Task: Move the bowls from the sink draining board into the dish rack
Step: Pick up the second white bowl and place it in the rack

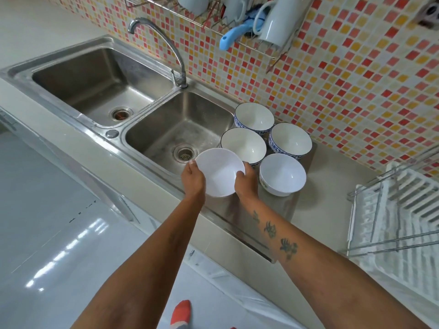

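Both hands hold a plain white bowl (218, 173) at the front of the draining board (306, 160), beside the right sink basin. My left hand (193, 179) grips its left rim and my right hand (247, 184) grips its right rim. Several more bowls stand upright on the board: a white one with a small flower print (282, 174) just right of my right hand, and three blue-patterned ones (243, 146) (254, 117) (290, 140) behind. The white dish rack (403, 210) with wire bars sits on the counter at the far right.
A double steel sink (99, 79) with a curved tap (166, 43) lies to the left. A wall-mounted wire rack (256, 41) above holds white cups and a blue-handled brush. The tiled wall runs close behind the bowls. The counter's front edge (237, 243) runs under my arms.
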